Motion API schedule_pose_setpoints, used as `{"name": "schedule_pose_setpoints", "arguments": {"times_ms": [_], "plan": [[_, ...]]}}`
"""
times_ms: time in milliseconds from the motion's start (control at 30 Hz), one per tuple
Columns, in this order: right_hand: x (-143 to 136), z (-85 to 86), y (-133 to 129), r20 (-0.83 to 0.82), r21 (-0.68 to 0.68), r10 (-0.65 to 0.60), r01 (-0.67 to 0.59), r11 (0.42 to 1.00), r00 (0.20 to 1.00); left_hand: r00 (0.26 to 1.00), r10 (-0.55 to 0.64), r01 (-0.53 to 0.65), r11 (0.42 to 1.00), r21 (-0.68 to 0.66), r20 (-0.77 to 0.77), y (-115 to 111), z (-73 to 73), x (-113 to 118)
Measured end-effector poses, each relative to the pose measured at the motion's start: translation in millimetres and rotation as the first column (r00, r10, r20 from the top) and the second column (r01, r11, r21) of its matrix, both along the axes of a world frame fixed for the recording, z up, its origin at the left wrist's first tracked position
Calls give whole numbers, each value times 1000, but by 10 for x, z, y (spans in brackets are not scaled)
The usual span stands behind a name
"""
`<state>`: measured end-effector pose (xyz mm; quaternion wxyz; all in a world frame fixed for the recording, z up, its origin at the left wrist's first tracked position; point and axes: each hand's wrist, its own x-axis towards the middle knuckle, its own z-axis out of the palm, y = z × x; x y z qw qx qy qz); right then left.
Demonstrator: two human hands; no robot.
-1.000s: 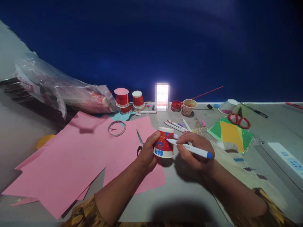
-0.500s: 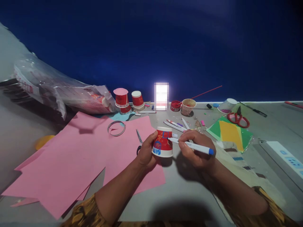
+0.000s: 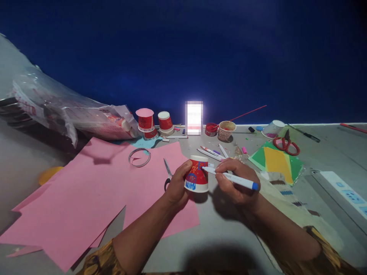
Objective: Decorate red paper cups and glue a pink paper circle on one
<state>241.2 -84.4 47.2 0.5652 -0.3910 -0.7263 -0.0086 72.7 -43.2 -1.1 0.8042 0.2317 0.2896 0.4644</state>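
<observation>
My left hand (image 3: 179, 183) is closed around the left side of a red and white paper cup (image 3: 201, 177), which is upside down. Blue drawn marks show on the cup: a small square near the top and a rounded, fringed shape lower down. My right hand (image 3: 236, 181) grips a white marker with a blue end (image 3: 241, 180). The marker's tip is at the cup's red side, by the blue square. Behind my left hand, scissors with dark handles (image 3: 168, 170) lie partly hidden on pink paper (image 3: 86, 191).
Pens (image 3: 210, 153) lie behind the cup. Further back stand stacked red cups (image 3: 146, 123), a paint pot (image 3: 211, 130), a patterned cup (image 3: 226, 131) and a bright pixelated rectangle (image 3: 194, 117). Red-handled scissors (image 3: 286, 146) rest on coloured sheets (image 3: 278, 162) at right. A plastic bag (image 3: 94, 118) sits left.
The whole view has shifted slightly. My left hand still holds the cup, and the marker in my right hand stays at the blue square with only a slight shift.
</observation>
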Motion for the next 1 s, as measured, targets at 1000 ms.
{"name": "schedule_pose_setpoints", "arguments": {"times_ms": [1000], "plan": [[16,6,-9,-39,-69,-54,51,996,998,999,-10,12,998,-65,38,-30,5,8]]}}
